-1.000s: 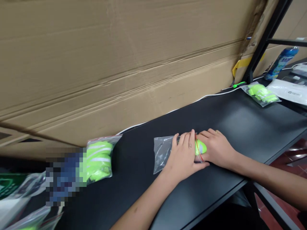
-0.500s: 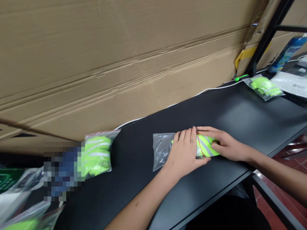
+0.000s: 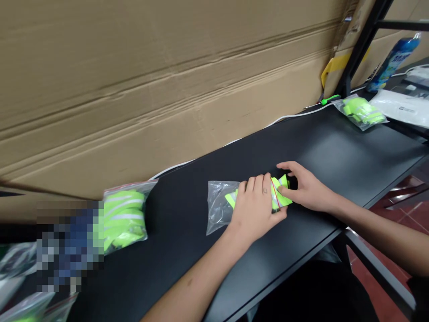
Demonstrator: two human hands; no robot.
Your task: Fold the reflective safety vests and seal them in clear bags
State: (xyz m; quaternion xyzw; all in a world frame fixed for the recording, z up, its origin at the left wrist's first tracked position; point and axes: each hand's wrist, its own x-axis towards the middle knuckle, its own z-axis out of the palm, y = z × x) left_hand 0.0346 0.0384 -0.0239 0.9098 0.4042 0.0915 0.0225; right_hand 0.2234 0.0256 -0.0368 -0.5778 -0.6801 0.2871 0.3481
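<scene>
My left hand (image 3: 253, 203) lies across a clear zip bag (image 3: 219, 201), fingers together over the top and thumb along the near edge. Inside the bag, partly under that hand, is folded fluorescent yellow-green fabric (image 3: 286, 182) with silver reflective stripes. Its right end sticks out past the red line of the bag's mouth. My right hand (image 3: 304, 188) is at this end, thumb touching the fabric and the other fingers spread apart from it. A small black part shows between thumb and fingers. The fabric's middle is hidden by my left hand.
Another bag of the same fabric (image 3: 125, 219) lies at left, beside a pixelated patch. A third bag (image 3: 362, 112) is at the far right, near a white packet (image 3: 402, 107) and a blue bottle (image 3: 393, 65). A cardboard wall (image 3: 167, 89) runs behind the black table (image 3: 181, 214).
The right hand's fingers have lifted and spread off the fabric, with the thumb still on it. The fabric's exposed end looks shorter and more crumpled. The whole view has shifted slightly.
</scene>
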